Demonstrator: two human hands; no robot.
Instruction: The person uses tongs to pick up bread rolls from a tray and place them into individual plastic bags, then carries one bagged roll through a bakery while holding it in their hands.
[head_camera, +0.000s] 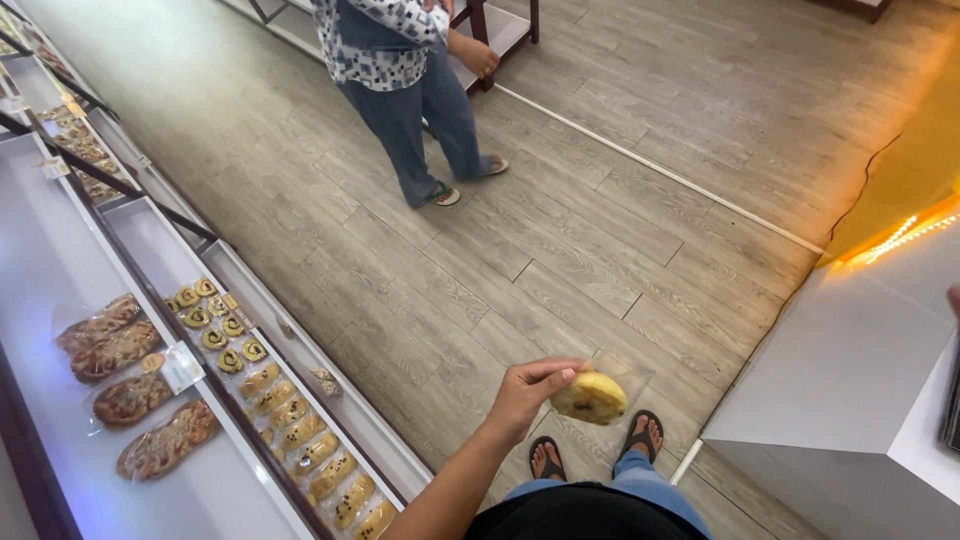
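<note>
Nearest to us, at the bottom of the view, we see our own dark top, blue jeans and two feet in black flip-flops (594, 452) on the grey wood-look floor (560, 230). Our left hand (527, 392) reaches out over the floor, fingers curled narrow and pinching a round yellow bun (590, 397) with a dark speck on it; the bun sits in a clear wrapper (622, 372) that sticks up behind it. It hangs in the air above our feet, between the display shelves at left and the white counter (850, 360) at right. At the far right edge a sliver of what may be our right hand (954, 298) shows above the counter; we cannot tell how its fingers stand.

Along the left run tiered white shelves (60, 250). On the upper tier lie flat wrapped pastries with reddish topping (125, 370). On the lower tier we see a row of small spiral rolls (215, 325) and, nearer us, a line of golden oblong buns (310, 450), each in clear wrap.

Further off, another person (410, 80) in a patterned top, jeans and sandals stands on the floor, well apart from us. A strip of warm lights (900, 237) glows along the counter's far edge.
</note>
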